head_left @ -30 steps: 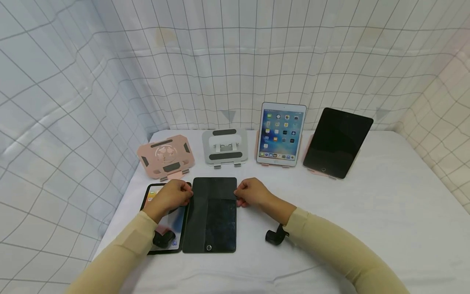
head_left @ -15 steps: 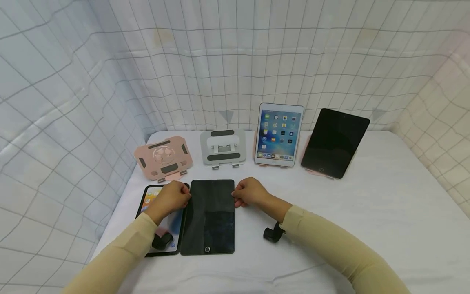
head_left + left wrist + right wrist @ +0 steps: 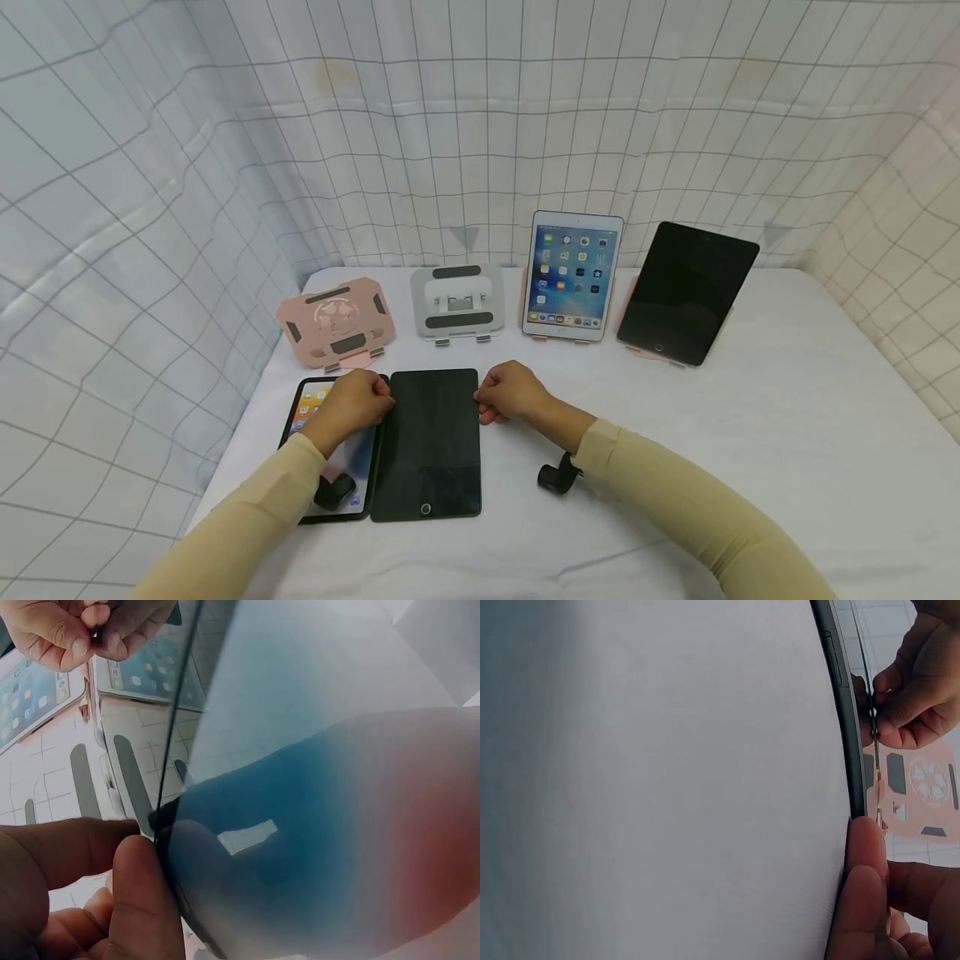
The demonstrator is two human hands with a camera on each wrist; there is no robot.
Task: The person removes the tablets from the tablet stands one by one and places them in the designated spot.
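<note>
In the head view a black tablet (image 3: 429,442) with a round home button at its near end lies between the two hands. My left hand (image 3: 351,408) pinches its far left edge between thumb and finger; the left wrist view shows those fingertips (image 3: 146,892) on the edge, beside the glossy screen. On the opposite side my right hand (image 3: 512,392) pinches the right edge, and in the right wrist view its fingertips (image 3: 859,904) are on the rim. Under the left hand is another tablet (image 3: 358,471) with a lit screen, partly hidden by hand and sleeve.
Along the back stand a pink stand (image 3: 337,323), a grey stand (image 3: 459,298), a white-framed tablet (image 3: 572,279) with a lit screen and a black tablet (image 3: 686,293), both propped on stands. A white cloth (image 3: 765,467) covers the table, with gridded curtains (image 3: 480,108) around.
Reflections on the black tablet's screen have shifted, as if its tilt changed slightly. Both hands keep their pinch at its edges. The whole head view has shifted a little.
</note>
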